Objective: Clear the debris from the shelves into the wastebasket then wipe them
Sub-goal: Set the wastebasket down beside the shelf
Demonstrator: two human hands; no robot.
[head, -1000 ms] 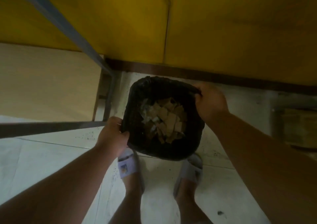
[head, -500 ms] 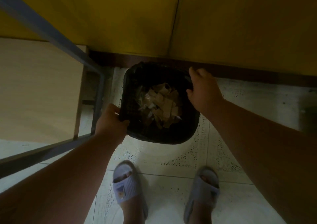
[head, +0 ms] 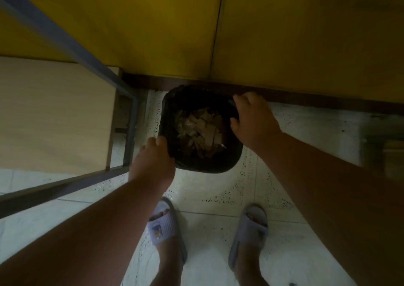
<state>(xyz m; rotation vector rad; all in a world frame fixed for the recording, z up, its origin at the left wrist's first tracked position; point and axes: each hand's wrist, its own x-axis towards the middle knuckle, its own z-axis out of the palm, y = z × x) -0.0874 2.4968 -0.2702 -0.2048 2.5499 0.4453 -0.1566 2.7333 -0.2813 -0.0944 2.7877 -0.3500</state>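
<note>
A black wastebasket [head: 209, 165] lined with a dark bag stands on the floor against the yellow wall's dark skirting. Brown paper and cardboard scraps [head: 203, 130] fill its inside. My left hand [head: 153, 163] grips the basket's near-left rim with curled fingers. My right hand [head: 251, 119] rests on the right rim, its fingers bent over the edge and its thumb inside. To the left lies a pale wooden shelf [head: 54, 115] in a grey metal frame [head: 129, 119].
The yellow wall [head: 284, 34] rises directly behind the basket. Speckled white floor tiles [head: 218, 189] lie in front, where my two feet in grey slippers [head: 162, 226] stand. A dim boxy shape [head: 384, 141] sits at the far right edge.
The basket has moved away from my feet toward the wall and now sits lower, on the floor. My right hand has loosened from a full grip to lying over the rim.
</note>
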